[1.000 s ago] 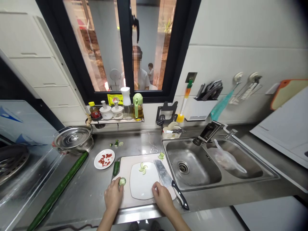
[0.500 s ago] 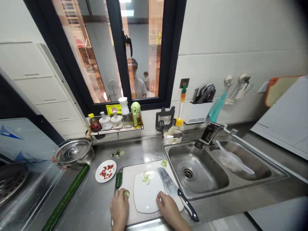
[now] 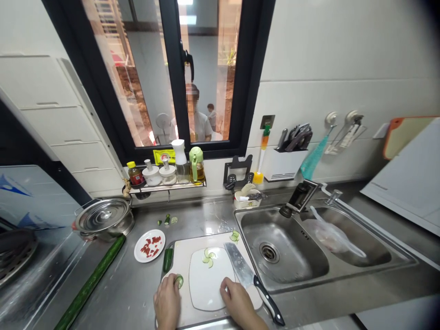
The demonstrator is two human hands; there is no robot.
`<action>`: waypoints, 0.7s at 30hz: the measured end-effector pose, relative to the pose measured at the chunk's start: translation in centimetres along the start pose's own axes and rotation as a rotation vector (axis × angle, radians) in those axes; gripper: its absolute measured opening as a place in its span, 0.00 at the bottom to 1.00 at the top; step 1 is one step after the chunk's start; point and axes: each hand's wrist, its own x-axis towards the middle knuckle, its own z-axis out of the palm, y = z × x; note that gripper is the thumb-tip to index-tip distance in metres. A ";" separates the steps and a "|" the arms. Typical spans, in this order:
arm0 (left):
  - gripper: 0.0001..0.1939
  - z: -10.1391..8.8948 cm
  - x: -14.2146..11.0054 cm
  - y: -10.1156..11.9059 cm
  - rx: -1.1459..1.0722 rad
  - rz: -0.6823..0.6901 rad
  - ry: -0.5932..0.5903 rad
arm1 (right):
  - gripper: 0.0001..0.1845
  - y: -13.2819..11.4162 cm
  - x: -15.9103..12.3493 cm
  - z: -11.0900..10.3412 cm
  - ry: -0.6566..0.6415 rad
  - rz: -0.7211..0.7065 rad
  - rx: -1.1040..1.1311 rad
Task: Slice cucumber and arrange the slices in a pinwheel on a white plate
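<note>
My left hand [image 3: 167, 300] is closed at the left side of the white cutting board [image 3: 184, 300], its fingertips on a few cucumber slices [image 3: 179, 281]. My right hand [image 3: 237, 298] hovers at the right edge of a white square plate [image 3: 208, 291], thumb and fingers pinched together; what they hold, if anything, is hidden. Near the plate's far edge, thin cucumber slices [image 3: 208, 258] lie fanned like petals. A kitchen knife [image 3: 240, 266] rests on the board, right of the plate, its black handle over the board's edge. A cut cucumber piece [image 3: 167, 260] sits by the board's left edge.
A small plate [image 3: 136, 253] of red pieces stands left of the board. Further left are a long cucumber [image 3: 92, 279] and a lidded steel pot [image 3: 105, 220]. The double sink [image 3: 285, 247] borders the right, with a plastic bag [image 3: 332, 233] inside. Seasoning bottles line a rack [image 3: 168, 187].
The view has shifted slightly. My right hand's fingers have drawn a little closer together at the plate's edge. My left hand stays at the cucumber slices; the fanned slices look the same.
</note>
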 end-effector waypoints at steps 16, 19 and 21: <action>0.12 -0.6 -0.1 -0.2 -0.090 -0.025 0.029 | 0.11 0.0 0.3 0.0 -0.019 -0.005 0.001; 0.13 -1.0 -0.2 0.1 -0.154 -0.061 0.050 | 0.11 0.0 0.2 -0.2 -0.021 0.009 -0.002; 0.13 -1.1 -0.2 0.4 -0.213 -0.067 0.071 | 0.11 0.0 0.2 -0.3 -0.017 0.012 0.008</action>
